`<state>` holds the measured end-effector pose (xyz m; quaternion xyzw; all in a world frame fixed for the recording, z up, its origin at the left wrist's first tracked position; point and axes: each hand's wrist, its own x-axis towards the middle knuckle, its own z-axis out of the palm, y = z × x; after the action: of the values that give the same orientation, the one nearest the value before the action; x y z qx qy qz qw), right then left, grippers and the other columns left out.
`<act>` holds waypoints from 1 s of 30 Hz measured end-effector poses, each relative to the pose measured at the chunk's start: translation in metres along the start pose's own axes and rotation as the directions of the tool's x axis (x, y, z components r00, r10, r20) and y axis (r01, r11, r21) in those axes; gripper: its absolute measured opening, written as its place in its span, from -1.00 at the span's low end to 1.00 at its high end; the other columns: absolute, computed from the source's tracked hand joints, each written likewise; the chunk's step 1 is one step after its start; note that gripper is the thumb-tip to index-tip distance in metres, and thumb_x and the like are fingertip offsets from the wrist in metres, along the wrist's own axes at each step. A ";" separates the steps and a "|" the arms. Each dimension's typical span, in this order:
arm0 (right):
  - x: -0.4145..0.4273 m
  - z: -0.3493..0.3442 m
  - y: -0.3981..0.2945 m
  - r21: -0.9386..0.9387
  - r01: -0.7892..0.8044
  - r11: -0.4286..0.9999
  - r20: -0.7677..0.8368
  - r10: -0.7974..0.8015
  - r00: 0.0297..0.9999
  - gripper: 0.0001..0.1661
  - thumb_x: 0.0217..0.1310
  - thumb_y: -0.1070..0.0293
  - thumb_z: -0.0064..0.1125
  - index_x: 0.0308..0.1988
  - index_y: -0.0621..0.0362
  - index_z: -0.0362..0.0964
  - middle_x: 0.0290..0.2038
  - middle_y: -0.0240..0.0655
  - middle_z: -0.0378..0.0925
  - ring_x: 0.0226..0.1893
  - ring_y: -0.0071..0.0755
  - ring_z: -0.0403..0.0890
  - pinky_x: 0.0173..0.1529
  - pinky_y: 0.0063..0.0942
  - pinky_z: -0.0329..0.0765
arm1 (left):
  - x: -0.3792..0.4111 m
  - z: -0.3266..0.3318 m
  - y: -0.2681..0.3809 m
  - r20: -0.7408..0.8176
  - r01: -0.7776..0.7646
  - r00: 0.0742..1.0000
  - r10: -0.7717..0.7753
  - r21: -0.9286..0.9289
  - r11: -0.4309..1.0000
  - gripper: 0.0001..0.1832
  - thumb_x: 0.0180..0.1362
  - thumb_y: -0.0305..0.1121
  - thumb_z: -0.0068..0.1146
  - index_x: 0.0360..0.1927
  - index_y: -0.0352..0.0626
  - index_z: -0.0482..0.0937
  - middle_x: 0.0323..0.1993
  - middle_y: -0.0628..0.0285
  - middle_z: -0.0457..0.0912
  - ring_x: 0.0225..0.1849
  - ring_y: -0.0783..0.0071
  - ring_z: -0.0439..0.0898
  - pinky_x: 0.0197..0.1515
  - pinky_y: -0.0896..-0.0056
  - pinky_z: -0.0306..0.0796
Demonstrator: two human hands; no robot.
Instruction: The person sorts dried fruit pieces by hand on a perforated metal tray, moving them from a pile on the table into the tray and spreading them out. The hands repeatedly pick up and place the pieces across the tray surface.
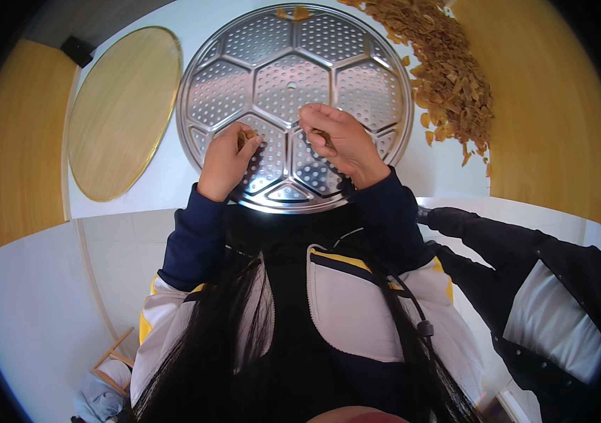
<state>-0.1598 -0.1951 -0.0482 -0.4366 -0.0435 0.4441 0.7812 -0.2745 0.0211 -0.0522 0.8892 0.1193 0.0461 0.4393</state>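
Before me lies a round perforated stainless-steel steamer tray (292, 84), its surface divided by raised ridges into rounded cells. My left hand (228, 161) is over the tray's near left part, thumb and fingers closed on a small brown dried slice (242, 137). Over the near right part, my right hand (345, 140) is curled around another brown piece (324, 136), mostly hidden by the fingers. Two amber dried slices (292, 13) rest at the tray's far rim. To the right of the tray spreads a heap of similar dried slices (451, 79), some loose at its edge.
A round, flat tan disc with a gold-coloured rim (126, 113) lies left of the tray on the white tabletop (165, 185). Wood-toned panels (538, 116) flank both sides. A person in a black jacket (522, 269) is close on my right. Behind me at left is a wooden-framed stool (112, 365).
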 end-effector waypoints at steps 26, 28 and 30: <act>-0.092 -0.173 -0.062 -0.783 0.355 0.510 -0.397 -0.850 0.346 -0.82 0.42 0.46 0.20 -0.03 0.24 0.51 -0.21 -0.41 0.56 -0.22 -0.65 0.54 -0.08 -0.64 0.49 | 0.028 0.071 0.085 0.449 -0.033 0.884 0.129 -0.216 0.976 -0.70 0.33 -0.22 0.23 -0.15 -0.32 0.62 -0.33 0.10 0.69 -0.31 0.39 0.63 -0.24 0.32 0.48; -0.095 -0.173 -0.057 -0.807 0.365 0.464 -0.345 -0.872 0.346 -0.80 0.42 0.46 0.19 0.00 0.25 0.52 -0.15 -0.39 0.58 -0.16 -0.61 0.55 -0.03 -0.61 0.50 | 0.049 0.116 0.113 0.470 -0.119 0.836 0.284 -0.351 0.929 -0.70 0.31 -0.20 0.22 -0.20 -0.30 0.61 -0.35 0.06 0.69 -0.36 0.25 0.63 -0.23 0.25 0.49; -0.100 -0.174 -0.056 -0.831 0.384 0.402 -0.281 -0.900 0.333 -0.76 0.41 0.48 0.17 0.03 0.26 0.52 0.01 -0.31 0.60 0.01 -0.47 0.58 0.15 -0.50 0.48 | 0.062 0.165 0.140 0.409 -0.303 0.834 0.371 -0.223 0.926 -0.76 0.29 -0.26 0.22 -0.18 -0.25 0.63 -0.33 0.04 0.69 -0.31 0.17 0.67 -0.22 0.23 0.51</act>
<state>-0.1040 -0.3932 -0.0830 -0.7390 -0.0699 -0.1890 0.6429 -0.1594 -0.1726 -0.0433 0.8475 -0.1467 -0.0723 0.5050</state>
